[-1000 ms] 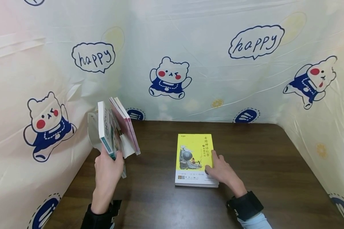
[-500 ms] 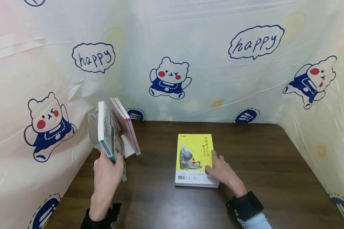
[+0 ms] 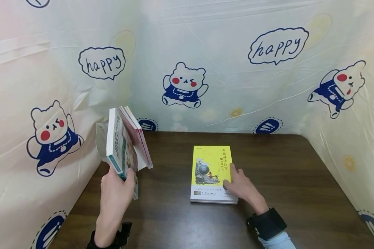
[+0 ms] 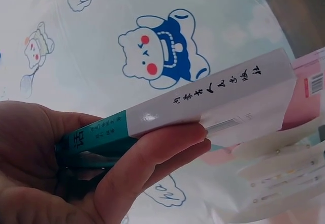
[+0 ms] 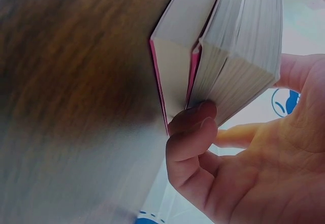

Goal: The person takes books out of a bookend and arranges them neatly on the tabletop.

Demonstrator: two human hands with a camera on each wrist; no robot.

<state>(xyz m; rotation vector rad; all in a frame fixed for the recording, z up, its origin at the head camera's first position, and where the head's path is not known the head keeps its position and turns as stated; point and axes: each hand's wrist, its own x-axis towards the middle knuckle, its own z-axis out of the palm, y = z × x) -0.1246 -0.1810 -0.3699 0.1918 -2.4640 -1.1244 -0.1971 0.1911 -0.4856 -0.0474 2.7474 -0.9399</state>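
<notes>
On the left of the head view, my left hand grips a thick white-and-teal book by its near lower end, thumb on one side and fingers on the other. The left wrist view shows that book's white and teal spine lying along the fingers. Pink-covered books lean just beyond it. My right hand holds the right side of a yellow-and-white book, thumb on the cover. In the right wrist view, its curled fingers touch page edges above a pink-edged book.
A pale bookend-like plate stands left of the held book. The brown table is bounded by a printed curtain at the back and both sides. Slotted white pieces show beside the books in the left wrist view.
My left hand has shifted slightly toward me. The white-and-teal book has come with it and turned a little, showing more of its spine lettering. My right hand and the yellow book stay put.
</notes>
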